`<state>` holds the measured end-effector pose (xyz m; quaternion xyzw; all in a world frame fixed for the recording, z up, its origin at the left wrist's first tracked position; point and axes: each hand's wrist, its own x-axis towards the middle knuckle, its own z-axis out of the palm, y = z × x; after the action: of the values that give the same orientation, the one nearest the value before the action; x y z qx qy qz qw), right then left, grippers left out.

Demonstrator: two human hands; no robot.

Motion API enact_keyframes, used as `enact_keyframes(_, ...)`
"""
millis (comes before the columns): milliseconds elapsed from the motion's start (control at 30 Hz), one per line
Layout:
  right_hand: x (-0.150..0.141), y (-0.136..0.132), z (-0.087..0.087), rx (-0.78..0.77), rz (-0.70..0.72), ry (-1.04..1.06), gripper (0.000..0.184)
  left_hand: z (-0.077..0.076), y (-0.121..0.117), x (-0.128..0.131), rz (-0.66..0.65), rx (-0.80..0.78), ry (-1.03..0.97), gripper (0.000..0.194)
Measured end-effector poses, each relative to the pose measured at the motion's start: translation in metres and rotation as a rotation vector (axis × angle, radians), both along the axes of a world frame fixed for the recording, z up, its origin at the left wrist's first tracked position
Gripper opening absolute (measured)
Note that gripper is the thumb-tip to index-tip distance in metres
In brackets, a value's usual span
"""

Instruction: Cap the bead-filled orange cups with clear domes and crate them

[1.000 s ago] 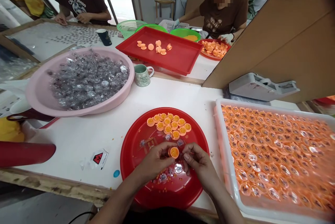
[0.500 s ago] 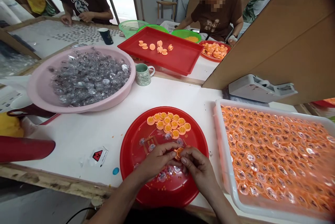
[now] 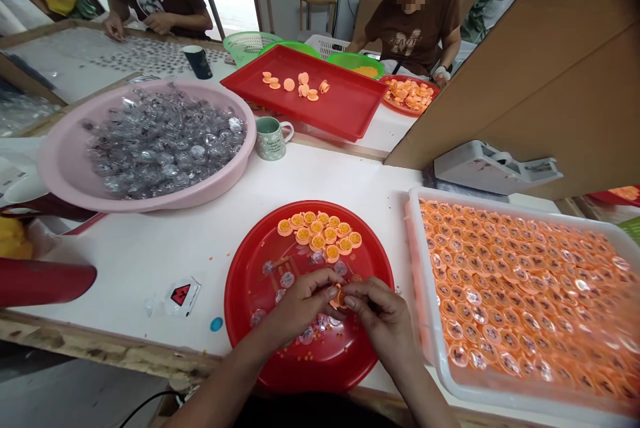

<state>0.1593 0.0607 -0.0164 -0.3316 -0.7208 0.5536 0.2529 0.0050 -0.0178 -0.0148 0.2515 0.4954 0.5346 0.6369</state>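
Holding one small orange cap [image 3: 338, 295] between them, the left hand [image 3: 305, 301] and the right hand [image 3: 380, 311] meet low in the middle of the frame. The thumb and first fingers of each hand pinch the cap from its own side, so only a bit of orange shows between the fingertips. Both hands hang just over the round red plate [image 3: 250, 268], near its lower half.

A bunch of orange cups [image 3: 320, 236] sits close together at the top of the plate. Little clear domes [image 3: 286, 279] and tiny orange crumbs lie loose on the plate around the hands.

A white tray [image 3: 425, 321] at the right of the frame is packed with rows of finished orange pieces [image 3: 525, 281]. A big pink bowl [image 3: 65, 161] at the upper left is heaped with clear plastic domes. A green mug [image 3: 270, 138] stands just beside the bowl. Behind it, a red tray [image 3: 350, 108] holds a few orange bits.

Two other people sit along the top of the frame, at the far side of the tables. A small packet with a red mark [image 3: 179, 295] lies on the white table [image 3: 150, 255] left of the plate.
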Motion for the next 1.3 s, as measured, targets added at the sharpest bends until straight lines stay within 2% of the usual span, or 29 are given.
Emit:
enact_keyframes(100, -0.002, -0.003, 0.005, 0.126, -0.021, -0.042, 0.014, 0.003, 0.001, 0.000, -0.016, 0.007, 0.062, 0.016)
enact_keyframes(233, -0.001, -0.010, 0.007, 0.303, -0.065, -0.088, 0.017, 0.014, 0.003, -0.001, -0.012, 0.024, 0.169, 0.016)
enact_keyframes(333, 0.000, -0.012, 0.005, 0.366, -0.076, -0.084, 0.016, 0.019, 0.003, -0.001, -0.019, 0.047, 0.278, 0.017)
enact_keyframes(400, 0.000, -0.011, 0.003, 0.293, -0.091, -0.079, 0.010, 0.019, 0.000, 0.000, -0.019, 0.072, 0.331, 0.020)
enact_keyframes(467, -0.001, -0.010, 0.001, 0.108, -0.113, -0.067, 0.006, 0.017, -0.003, 0.003, -0.012, 0.088, 0.353, 0.022)
enact_keyframes(567, -0.001, -0.009, -0.001, -0.198, -0.141, -0.013, 0.006, 0.013, -0.008, 0.008, 0.021, 0.067, 0.328, 0.042)
enact_keyframes(633, -0.001, -0.008, 0.000, -0.262, -0.127, 0.006, 0.006, 0.012, -0.009, 0.011, 0.058, 0.051, 0.347, 0.043)
enact_keyframes(800, -0.001, -0.011, -0.001, -0.134, -0.145, 0.041, 0.002, 0.014, -0.007, 0.011, 0.134, 0.073, 0.397, 0.027)
enact_keyframes(933, -0.002, -0.017, -0.009, -0.079, -0.191, 0.092, 0.013, 0.013, -0.008, 0.012, 0.164, 0.164, 0.587, 0.034)
enact_keyframes(1067, 0.000, -0.021, -0.014, 0.023, -0.156, 0.109, 0.023, 0.009, -0.011, 0.015, 0.174, 0.279, 0.782, 0.037)
enact_keyframes(1233, 0.004, -0.021, -0.007, 0.238, -0.174, 0.111, 0.015, 0.010, -0.012, 0.020, 0.200, 0.364, 0.929, 0.034)
enact_keyframes(1300, 0.005, -0.022, -0.006, 0.245, -0.152, 0.111, 0.013, 0.011, -0.013, 0.023, 0.214, 0.395, 1.007, 0.036)
